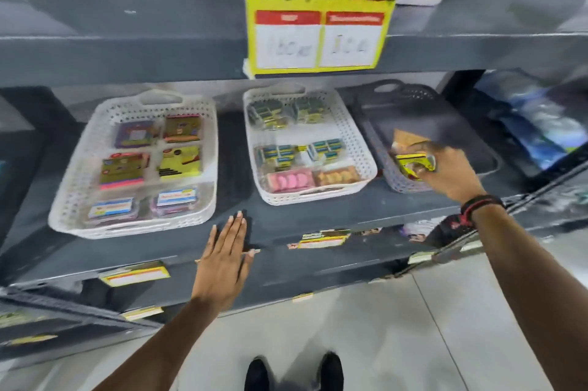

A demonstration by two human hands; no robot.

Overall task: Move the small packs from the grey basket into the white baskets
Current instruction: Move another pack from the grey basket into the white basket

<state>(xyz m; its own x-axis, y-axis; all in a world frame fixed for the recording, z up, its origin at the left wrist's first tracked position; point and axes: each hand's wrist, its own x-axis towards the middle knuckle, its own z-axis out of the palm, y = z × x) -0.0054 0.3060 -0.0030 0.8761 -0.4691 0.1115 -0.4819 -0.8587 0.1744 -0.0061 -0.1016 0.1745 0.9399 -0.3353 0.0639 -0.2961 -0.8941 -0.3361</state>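
**Right hand grips a yellow pack over the grey basket**

The right hand [445, 168], at about 3 o'clock in the view, is curled shut around a small yellow pack [413, 164], held above the near left corner of the grey basket [445, 117]. A brownish pack [405, 137] shows just beyond the fingers, inside that basket. A dark wristband [479, 204] sits on the right wrist.

The left hand [224, 263], near 6 o'clock, lies flat and fully open with fingers together on the front edge of the dark shelf [318, 212], holding nothing.

Two white baskets stand on the same shelf. The left white basket [73, 196], at 9 o'clock, holds six flat coloured packs in pairs. The middle white basket [356, 142], just beside the grey one, holds clusters of small packs, with a pink pack [288, 181] and an orange pack [337, 176] at its near end.

A yellow supermarket sign [318, 12] hangs at 12 o'clock.
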